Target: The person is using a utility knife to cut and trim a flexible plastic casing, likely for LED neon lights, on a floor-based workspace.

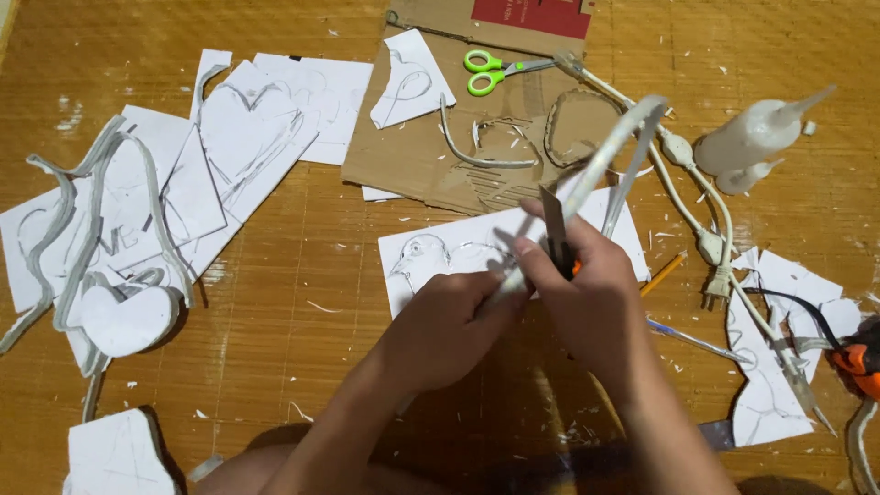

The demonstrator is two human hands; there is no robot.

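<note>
Fingers of the right hand [596,293] are closing round a knife [555,234] while the left hand [449,321] is gripping the strip [600,160] above the sheet [440,252], so a slipping blade could be nicking the left thumb, the handle being mostly hidden.

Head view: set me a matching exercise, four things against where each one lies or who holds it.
Things:
1. scissors
2. glue bottle
3. utility knife
4. heart cut-out

Places:
A. far left, among grey strips
B. on the cardboard sheet
C. in the right hand
D. right side, beside the white cable

Pairs: 1-B, 2-D, 3-C, 4-A.
</note>
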